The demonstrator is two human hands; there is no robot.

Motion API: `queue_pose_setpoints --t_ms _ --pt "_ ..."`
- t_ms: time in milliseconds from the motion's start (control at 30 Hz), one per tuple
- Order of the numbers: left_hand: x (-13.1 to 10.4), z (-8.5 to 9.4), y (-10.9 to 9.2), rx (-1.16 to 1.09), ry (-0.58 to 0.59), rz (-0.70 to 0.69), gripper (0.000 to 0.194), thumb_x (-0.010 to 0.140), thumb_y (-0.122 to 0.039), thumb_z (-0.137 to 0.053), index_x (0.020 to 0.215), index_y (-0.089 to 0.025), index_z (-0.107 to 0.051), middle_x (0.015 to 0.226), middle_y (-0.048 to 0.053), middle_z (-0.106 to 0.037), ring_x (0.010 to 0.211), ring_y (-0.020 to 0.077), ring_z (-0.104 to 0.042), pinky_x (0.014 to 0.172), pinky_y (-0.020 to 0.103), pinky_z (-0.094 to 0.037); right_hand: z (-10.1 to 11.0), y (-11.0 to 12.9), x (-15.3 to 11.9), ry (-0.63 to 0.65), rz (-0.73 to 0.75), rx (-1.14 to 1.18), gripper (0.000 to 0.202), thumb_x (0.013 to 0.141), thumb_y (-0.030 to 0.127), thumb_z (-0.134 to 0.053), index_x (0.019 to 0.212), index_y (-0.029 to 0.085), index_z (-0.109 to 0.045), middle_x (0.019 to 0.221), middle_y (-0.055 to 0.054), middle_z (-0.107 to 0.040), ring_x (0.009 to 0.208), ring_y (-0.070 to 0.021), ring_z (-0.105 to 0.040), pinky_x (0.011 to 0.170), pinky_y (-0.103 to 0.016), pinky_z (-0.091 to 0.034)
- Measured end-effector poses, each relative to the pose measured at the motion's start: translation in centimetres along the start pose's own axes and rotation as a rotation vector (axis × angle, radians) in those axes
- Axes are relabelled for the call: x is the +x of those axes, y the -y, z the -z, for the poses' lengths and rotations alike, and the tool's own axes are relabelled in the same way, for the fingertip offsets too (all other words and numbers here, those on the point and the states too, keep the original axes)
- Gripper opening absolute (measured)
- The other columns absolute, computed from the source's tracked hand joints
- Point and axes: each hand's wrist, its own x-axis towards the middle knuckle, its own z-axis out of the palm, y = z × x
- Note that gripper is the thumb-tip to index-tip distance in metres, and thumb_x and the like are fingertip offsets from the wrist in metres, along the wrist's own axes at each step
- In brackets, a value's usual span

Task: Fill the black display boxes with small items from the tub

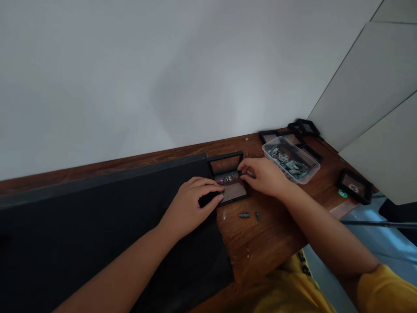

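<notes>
A small black display case (230, 201) lies opened on the wooden table, its clear-windowed lid (225, 164) tilted up at the back. Inside, small shiny pieces (227, 178), one of them pink, sit on the clear film near the hinge. My left hand (193, 200) grips the case's left side, thumb and forefinger close together at its edge. At the right side, near the hinge, is my right hand (265, 174), its fingers curled in a pinch; what lies between the fingertips is too small to make out. Two dark bluish-green pieces (244, 215) lie in front of the case.
A clear plastic tub (311, 174) of bluish-green pieces stands to the right. Several black cases (269, 136) lie behind it. Another black case (354, 186) and a green tag (342, 193) are near the right table edge. A black mat (97, 226) covers the left side.
</notes>
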Motion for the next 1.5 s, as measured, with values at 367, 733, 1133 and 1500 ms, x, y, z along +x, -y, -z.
queue_pose_setpoints --t_ms 367,733,1133,1500 --pt "-0.1 0.2 -0.3 0.005 0.003 0.008 0.03 0.098 -0.051 -0.062 0.104 -0.031 -0.083 0.109 0.005 -0.082 0.106 0.03 -0.072 0.097 0.054 -0.056 0.5 -0.4 0.6 0.098 -0.208 -0.205 0.018 0.095 0.027 -0.072 0.106 0.018 -0.082 0.109 -0.013 -0.08 0.103 -0.0285 -0.072 0.088 -0.037 -0.053" --pt "0.0 0.1 -0.3 0.015 0.026 0.015 0.03 0.1 -0.05 -0.06 0.104 -0.03 -0.082 0.112 0.006 -0.08 0.108 0.0299 -0.072 0.1 0.054 -0.056 0.0 -0.1 0.7 0.095 -0.204 -0.212 0.014 0.098 0.019 -0.065 0.103 0.018 -0.078 0.115 -0.012 -0.077 0.107 -0.0271 -0.071 0.09 -0.037 -0.052" --pt "0.1 0.1 -0.1 0.028 0.035 0.024 0.032 0.099 -0.053 -0.06 0.105 -0.031 -0.082 0.113 0.006 -0.08 0.109 0.0304 -0.072 0.1 0.053 -0.057 0.1 -0.2 0.5 0.094 -0.225 -0.273 0.028 0.107 0.021 -0.047 0.11 0.013 -0.074 0.121 -0.017 -0.074 0.109 -0.0294 -0.07 0.088 -0.038 -0.05" --pt "0.1 0.0 -0.2 0.028 0.007 0.01 0.034 0.099 -0.054 -0.058 0.103 -0.03 -0.083 0.111 0.007 -0.081 0.109 0.0317 -0.072 0.097 0.053 -0.058 0.3 0.2 0.4 0.159 -0.22 -0.247 0.013 0.101 0.02 -0.061 0.108 0.017 -0.072 0.123 -0.014 -0.072 0.115 -0.0288 -0.07 0.093 -0.037 -0.051"
